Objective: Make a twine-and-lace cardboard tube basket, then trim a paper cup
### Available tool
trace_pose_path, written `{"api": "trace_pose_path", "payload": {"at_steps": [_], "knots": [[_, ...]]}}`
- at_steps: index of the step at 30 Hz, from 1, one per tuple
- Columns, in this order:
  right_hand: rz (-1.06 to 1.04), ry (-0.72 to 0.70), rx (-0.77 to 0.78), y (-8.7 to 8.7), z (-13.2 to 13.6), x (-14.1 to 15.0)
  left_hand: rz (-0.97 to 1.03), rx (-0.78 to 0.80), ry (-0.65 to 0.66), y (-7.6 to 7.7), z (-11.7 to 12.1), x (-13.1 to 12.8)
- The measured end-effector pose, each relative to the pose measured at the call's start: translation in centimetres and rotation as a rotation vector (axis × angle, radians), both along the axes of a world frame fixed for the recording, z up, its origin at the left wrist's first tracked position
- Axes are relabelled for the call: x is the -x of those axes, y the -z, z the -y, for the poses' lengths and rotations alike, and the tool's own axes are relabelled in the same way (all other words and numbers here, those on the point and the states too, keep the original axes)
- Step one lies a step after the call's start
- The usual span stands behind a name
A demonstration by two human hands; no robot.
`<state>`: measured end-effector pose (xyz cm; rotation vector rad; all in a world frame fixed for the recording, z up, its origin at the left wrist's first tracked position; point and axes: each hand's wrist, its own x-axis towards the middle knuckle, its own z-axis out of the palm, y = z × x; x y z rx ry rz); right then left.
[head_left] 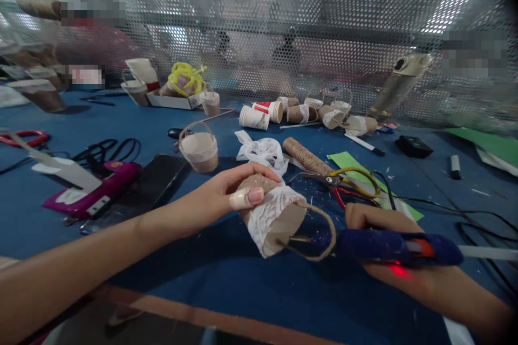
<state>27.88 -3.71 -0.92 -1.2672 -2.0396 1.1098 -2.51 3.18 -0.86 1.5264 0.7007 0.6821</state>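
My left hand (246,191), with a bandage on its thumb, is wrapped round a paper cup (279,215) covered in twine and white lace. The cup lies tilted, its mouth turned to the right, and a twine handle (329,226) loops out from the rim. In my right hand (376,221) is a blue glue gun (388,248) with a small red light. Its metal nozzle passes through the handle loop and points at the inside of the cup's rim; whether it touches cannot be told. A glue stick (489,253) sticks out of the gun's back end.
Behind the cup lie white lace (263,151), a twine roll (307,155) and scissors (343,179). A small basket cup (199,151) stands left, near a purple power strip (93,188). Several decorated cups (301,114) line a perforated metal screen (259,27). Cables (481,226) run at right.
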Motion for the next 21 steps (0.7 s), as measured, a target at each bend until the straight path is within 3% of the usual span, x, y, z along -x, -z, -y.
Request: {"api": "trace_pose_path", "payload": {"at_steps": [15, 21], "knots": [[0.021, 0.037, 0.013, 0.51, 0.29, -0.11, 0.077, 0.104, -0.060, 0.42, 0.35, -0.27], [-0.074, 0.197, 0.056, -0.26, 0.70, 0.62, 0.202, 0.207, -0.104, 0.52, 0.36, -0.46]]}}
